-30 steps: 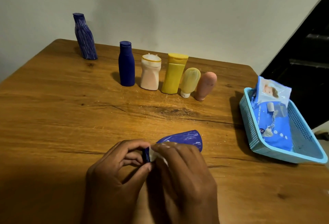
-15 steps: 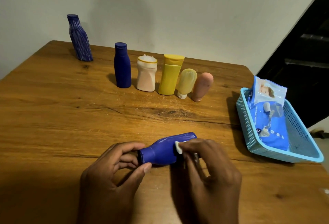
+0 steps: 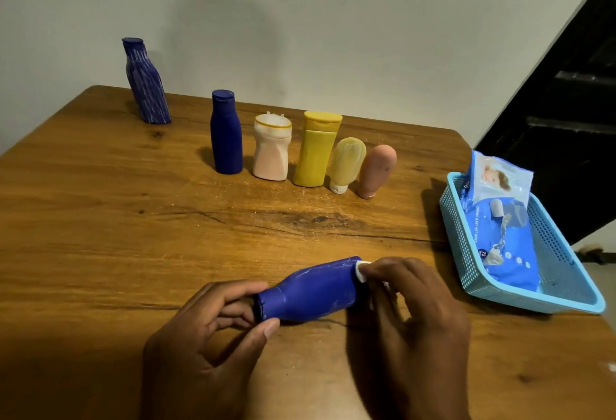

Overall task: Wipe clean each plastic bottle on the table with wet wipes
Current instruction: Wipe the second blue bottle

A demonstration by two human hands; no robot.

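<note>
Blue bottle (image 3: 311, 289) lies on its side across the near part of the counter (image 3: 100, 219), cap end toward my left hand (image 3: 213, 336), base toward my right hand (image 3: 413, 306). My left thumb and fingers curl round the dark cap end and pinch it steady. My right fingertips pinch a small wad of white wipe (image 3: 361, 271) and press it against the rim of the base.

A second ago the wipe was up by the cap, both hands crowded together there; half a second ago it sat mid-body. Now it has travelled the whole length to the base, and my hands are apart with the bottle's body bare between them. I judge that one full pass along this side is done. The surface shows pale streaks, so I would turn the bottle and go over it again before setting it down.

Farther back, near the wall, stand the others in a row: a dark blue bottle (image 3: 226, 134), a white-and-pink bottle (image 3: 270, 149), a yellow bottle (image 3: 316, 149), a pale yellow tube (image 3: 346, 163) and a pink tube (image 3: 376, 169), both on their caps. A streaked blue bottle (image 3: 145, 83) leans alone at far left. To my right, the wet wipes pack (image 3: 500, 226) rests in a light blue basket (image 3: 566, 286).
</note>
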